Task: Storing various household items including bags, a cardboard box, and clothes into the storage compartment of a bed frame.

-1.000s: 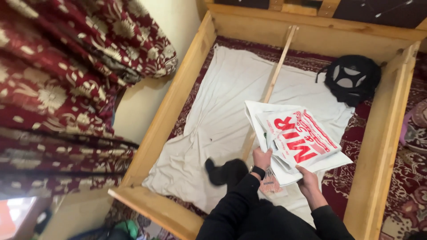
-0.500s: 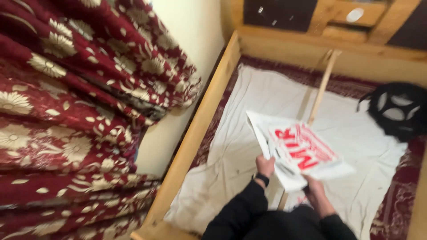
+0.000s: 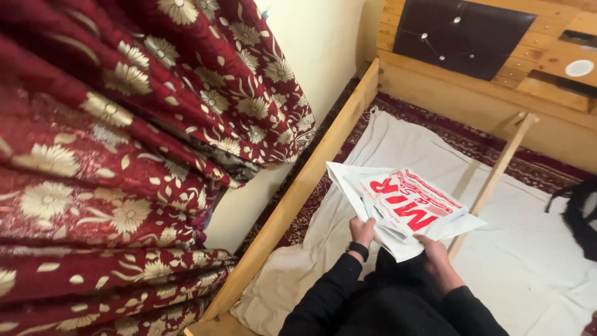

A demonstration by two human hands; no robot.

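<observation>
Both hands (image 3: 398, 246) grip white bag (image 3: 404, 208) | wooden bed frame (image 3: 305, 186) | red floral curtain (image 3: 124, 143)

I am looking down into a bedroom in a home. A bare wooden bed frame (image 3: 292, 199) runs from near to far, with a wooden slat (image 3: 491, 180) across its open middle and no mattress. A white sheet (image 3: 528, 249) lies inside it over a dark red patterned carpet (image 3: 448, 127). At the far end I see a wooden headboard (image 3: 547, 56) with a dark padded panel. Heavy red floral bedding (image 3: 118, 155) is piled on the left, against a cream wall (image 3: 323, 43).
</observation>
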